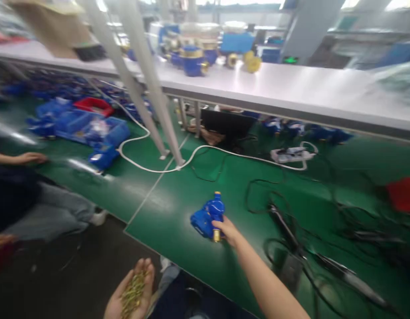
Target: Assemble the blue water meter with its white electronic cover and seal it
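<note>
My left hand [141, 272] is cupped palm up below the bench edge, holding a heap of small brass-coloured screws [134, 292]. Over the green bench [178, 190], my right hand [228, 231] has its fingers around a blue water meter [215, 208] with brass pipe ends. The meter's lid sticks out to the left. My right fingers are partly hidden by the meter.
Electric screwdrivers [284, 228] and black cables lie to the right. A white power cord [224, 150] crosses the bench to a power strip [293, 154]. Blue bins [81, 124] stand left. Above runs a white shelf [291, 86] bearing meters. A co-worker's hand [32, 157] rests far left.
</note>
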### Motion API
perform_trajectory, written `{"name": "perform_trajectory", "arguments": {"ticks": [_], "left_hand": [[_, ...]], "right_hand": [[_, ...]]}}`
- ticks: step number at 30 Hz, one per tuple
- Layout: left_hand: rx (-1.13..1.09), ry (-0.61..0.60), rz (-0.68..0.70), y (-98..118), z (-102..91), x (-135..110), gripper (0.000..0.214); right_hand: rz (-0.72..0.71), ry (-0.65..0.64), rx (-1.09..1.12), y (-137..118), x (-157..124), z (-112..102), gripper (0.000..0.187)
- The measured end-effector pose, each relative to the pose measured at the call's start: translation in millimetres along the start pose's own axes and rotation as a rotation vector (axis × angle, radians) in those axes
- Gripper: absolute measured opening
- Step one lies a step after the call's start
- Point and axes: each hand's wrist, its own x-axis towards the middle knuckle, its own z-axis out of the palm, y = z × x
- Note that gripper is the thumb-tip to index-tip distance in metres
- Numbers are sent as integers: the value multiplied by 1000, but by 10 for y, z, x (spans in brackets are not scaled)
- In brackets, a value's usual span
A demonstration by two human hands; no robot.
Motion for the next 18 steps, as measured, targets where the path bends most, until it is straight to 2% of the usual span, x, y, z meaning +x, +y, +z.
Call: {"name": "perform_trajectory", "arguments": {"ticks": [5, 9, 12, 15, 18], "left_hand": [[-57, -146, 41, 950, 11, 172, 44], [-18, -157, 71, 1748, 131, 276, 45], [10, -202, 96, 2295, 234, 347, 44], [15, -272, 133, 2698, 312, 466, 42], [4, -300, 183, 2967, 379, 605, 41]], "right_hand": [[-31, 17, 50, -25, 347, 624, 59], [6, 82, 78, -52, 604, 1161, 85], [66, 117, 64, -101, 841, 1516, 98], [87, 122, 44, -174, 1058, 1837, 101], [85, 108, 27, -277, 1253, 2136, 104]]}}
